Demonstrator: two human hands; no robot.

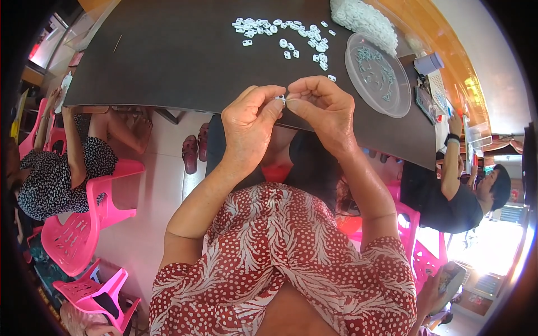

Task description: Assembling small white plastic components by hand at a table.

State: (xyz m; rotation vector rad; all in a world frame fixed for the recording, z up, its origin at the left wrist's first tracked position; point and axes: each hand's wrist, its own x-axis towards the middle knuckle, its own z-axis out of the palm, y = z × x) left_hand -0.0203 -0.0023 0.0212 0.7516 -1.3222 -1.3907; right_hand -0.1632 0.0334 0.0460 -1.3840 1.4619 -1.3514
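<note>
Above the near edge of the dark table [168,67], my two hands meet fingertip to fingertip. Thumb and index finger of my left hand [246,120] pinch a small white plastic piece [281,98]. My right hand [328,109] is closed in a pinch against the right side of that piece; what it grips is too small to make out. Beyond my hands lie several similar small white pieces [258,25], oval and rectangular with holes, scattered loosely. To the right stands a round clear plastic tray [358,92] with small greenish-grey parts [370,56] in it.
A heap of white pieces [364,22] sits at the far right, behind the tray. A lilac cup [428,63] stands farther right. A thin stick [117,43] lies at the table's left. People sit at both sides, with a pink chair [84,224] at left and sandals [190,154] below.
</note>
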